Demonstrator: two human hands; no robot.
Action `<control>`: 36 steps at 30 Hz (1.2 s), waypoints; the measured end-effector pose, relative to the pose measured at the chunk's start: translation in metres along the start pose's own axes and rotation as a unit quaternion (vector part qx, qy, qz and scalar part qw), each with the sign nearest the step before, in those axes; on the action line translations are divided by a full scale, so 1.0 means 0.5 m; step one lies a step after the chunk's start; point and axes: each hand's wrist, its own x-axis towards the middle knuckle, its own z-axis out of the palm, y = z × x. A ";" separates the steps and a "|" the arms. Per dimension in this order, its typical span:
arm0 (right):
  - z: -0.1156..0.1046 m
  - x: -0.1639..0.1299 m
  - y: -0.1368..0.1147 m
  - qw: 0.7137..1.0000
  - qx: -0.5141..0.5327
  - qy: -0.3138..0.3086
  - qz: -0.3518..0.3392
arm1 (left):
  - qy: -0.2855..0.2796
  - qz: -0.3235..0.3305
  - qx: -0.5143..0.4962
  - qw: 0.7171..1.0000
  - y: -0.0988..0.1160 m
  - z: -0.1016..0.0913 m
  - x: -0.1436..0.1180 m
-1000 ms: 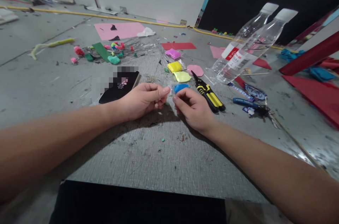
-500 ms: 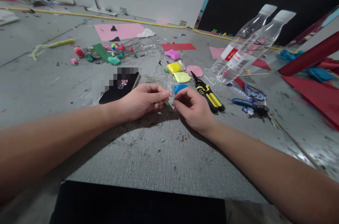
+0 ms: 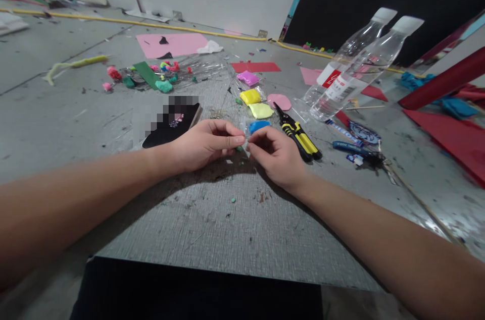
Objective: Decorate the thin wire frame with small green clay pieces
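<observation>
My left hand (image 3: pixel 212 144) is closed, thumb pressed to the forefinger, above the middle of the grey board (image 3: pixel 182 229). Facing it, my right hand (image 3: pixel 276 156) is pinched too, its fingertips almost meeting the left ones. Whatever lies in either pinch is too small to make out. A blue clay packet (image 3: pixel 259 126) sits just beyond my right fingers. Behind it are pale yellow clay (image 3: pixel 260 110), yellow clay (image 3: pixel 250 97) and purple clay (image 3: pixel 248 77). Black-and-yellow pliers (image 3: pixel 299 136) lie beside my right hand. A tiny green clay bit (image 3: pixel 233 200) rests on the board nearer me.
Two clear bottles (image 3: pixel 341 88) stand at the right, near a blue-strapped key bunch (image 3: pixel 352 148). A black, partly blurred-out object (image 3: pixel 174 120) lies by my left wrist. Farther back are colourful clay lumps (image 3: pixel 162 86), pink paper (image 3: pixel 174 45) and a yellow cable (image 3: pixel 170 24).
My left fingertips have shifted very slightly right, narrowing the gap to the right ones. Otherwise the hands and the things around them look the same.
</observation>
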 end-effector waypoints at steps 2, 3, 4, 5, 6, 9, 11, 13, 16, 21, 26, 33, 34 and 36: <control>0.000 0.000 0.001 1.000 0.002 -0.001 0.002 | -0.002 -0.011 -0.003 1.000 0.001 0.000 0.000; 0.000 0.001 0.001 1.000 0.003 -0.001 0.001 | -0.003 -0.016 -0.005 1.000 0.001 0.000 0.000; 0.000 0.001 0.001 1.000 0.003 -0.001 0.001 | -0.004 -0.019 -0.007 1.000 0.002 -0.001 0.000; 0.000 0.001 0.001 1.000 0.004 -0.002 -0.001 | -0.007 -0.022 -0.008 1.000 0.002 -0.001 0.001; 0.000 0.001 0.001 1.000 0.003 -0.002 -0.002 | -0.009 -0.024 -0.009 1.000 0.002 -0.001 0.001; 0.000 0.002 0.001 1.000 -0.001 -0.002 -0.008 | -0.010 -0.026 -0.011 1.000 0.002 0.000 0.002; 0.000 0.002 0.001 1.000 -0.003 -0.003 -0.010 | -0.007 -0.025 -0.010 1.000 0.002 0.002 0.002; 0.000 0.002 0.002 1.000 0.000 -0.003 -0.009 | -0.003 -0.021 -0.008 1.000 0.002 0.003 0.001; 0.000 0.001 0.003 1.000 0.007 -0.004 -0.010 | 0.001 -0.011 0.002 1.000 0.001 0.005 0.000; 0.000 0.001 0.004 1.000 0.015 -0.013 -0.009 | -0.002 -0.006 0.007 1.000 0.006 0.010 -0.004; -0.001 0.000 0.003 1.000 0.008 -0.004 -0.005 | 0.003 -0.017 -0.007 1.000 0.011 0.015 -0.005; 0.000 0.000 0.007 1.000 -0.004 -0.001 0.001 | 0.015 -0.040 -0.005 0.999 0.011 0.016 0.000; 0.000 0.000 0.007 1.000 -0.004 -0.001 0.000 | 0.015 -0.038 -0.002 0.999 0.011 0.015 0.000; -0.001 0.000 0.005 1.000 -0.005 -0.004 -0.003 | 0.014 -0.033 0.007 0.999 0.010 0.013 -0.001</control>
